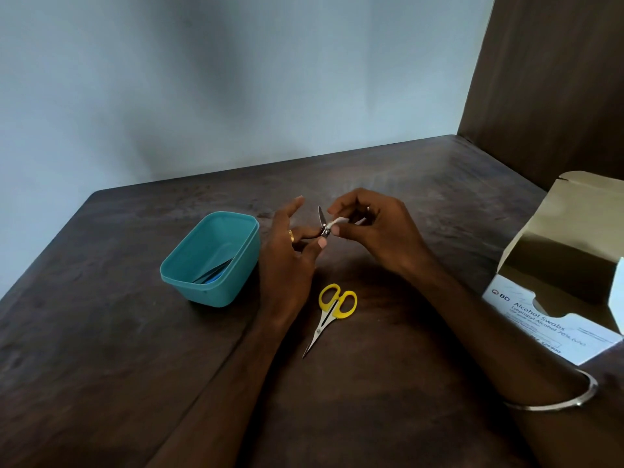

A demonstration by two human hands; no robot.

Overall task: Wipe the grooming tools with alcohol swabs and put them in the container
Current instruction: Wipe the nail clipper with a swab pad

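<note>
Two hands meet above the middle of the table, and between them is a small pair of metal scissors with its blades spread. Your left hand holds it low down, near the pivot, with thumb and curled fingers pinching while the index finger sticks out straight. Your right hand pinches a white alcohol swab around one blade, fingertips closed tight on it.

Just below your hands, the yellow-handled scissors lie flat on the table, blades closed and pointing toward you; I judge they have yet to be wiped. To your left sits the teal container, just beside your left wrist, with a few dark and blue tools already resting inside. At the far right stands the open box of alcohol swabs.

Mind the open blades: the swab is thin, so if you drag it along the edge with your fingertips pressed on, you may nick yourself. The grip near the pivot looks light, and a hard pull could twist the tool loose and drop it onto the table. Your left forearm could also nudge the container when you reach across.
</note>
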